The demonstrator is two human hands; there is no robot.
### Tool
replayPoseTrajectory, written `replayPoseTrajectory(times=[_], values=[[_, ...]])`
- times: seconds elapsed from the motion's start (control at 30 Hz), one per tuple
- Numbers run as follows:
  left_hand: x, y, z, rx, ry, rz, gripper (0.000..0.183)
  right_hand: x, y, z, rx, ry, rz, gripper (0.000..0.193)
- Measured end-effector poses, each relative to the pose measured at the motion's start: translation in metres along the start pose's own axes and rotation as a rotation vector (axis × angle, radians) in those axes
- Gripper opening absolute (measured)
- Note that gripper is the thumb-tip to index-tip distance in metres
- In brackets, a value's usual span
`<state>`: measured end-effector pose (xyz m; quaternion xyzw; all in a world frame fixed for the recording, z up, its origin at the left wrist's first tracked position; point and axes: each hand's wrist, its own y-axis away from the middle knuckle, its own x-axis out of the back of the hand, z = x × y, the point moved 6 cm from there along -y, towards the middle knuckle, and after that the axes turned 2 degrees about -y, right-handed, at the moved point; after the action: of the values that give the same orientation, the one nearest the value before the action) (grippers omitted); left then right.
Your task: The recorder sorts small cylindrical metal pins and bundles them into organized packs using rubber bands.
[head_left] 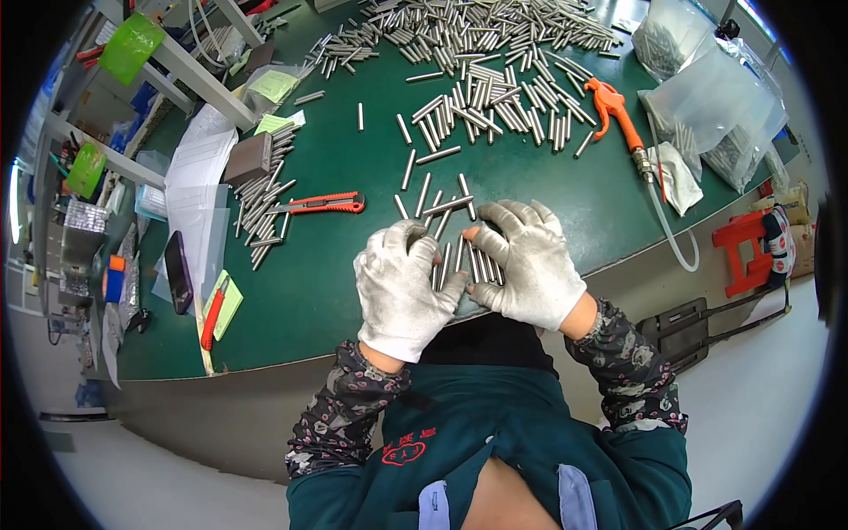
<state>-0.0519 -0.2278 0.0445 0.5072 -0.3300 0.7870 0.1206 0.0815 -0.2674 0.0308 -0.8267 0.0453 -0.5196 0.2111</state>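
Note:
At the table's near edge, several slim steel pins (477, 262) stand side by side in a row between my hands. My left hand (396, 287), in a white work glove, curls round the left side of the row, its thumb and forefinger on the pins. My right hand (534, 265), gloved too, closes on the right side, with the forefinger at the far ends and the thumb at the near ends. Bare fingertips show through the gloves. Just beyond lie a few loose pins (448, 206), some crossing each other.
A large heap of steel pins (495, 31) covers the far table. An orange air gun (618, 119) with a hose lies at right, near clear bags (707, 106). At left are an orange utility knife (327, 203), a brown block (248, 159), more pins, papers and a phone (178, 272).

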Motion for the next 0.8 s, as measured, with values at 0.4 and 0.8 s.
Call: replayPoseTrajectory(times=[0.4, 0.8], values=[[-0.009, 0.006, -0.009, -0.102, 0.108, -0.028, 0.031, 0.003, 0.003, 0.012, -0.011, -0.074, -0.054, 0.050], [0.004, 0.004, -0.016, -0.087, 0.239, 0.114, 0.050, -0.003, 0.002, -0.001, -0.005, -0.043, -0.098, 0.066]])
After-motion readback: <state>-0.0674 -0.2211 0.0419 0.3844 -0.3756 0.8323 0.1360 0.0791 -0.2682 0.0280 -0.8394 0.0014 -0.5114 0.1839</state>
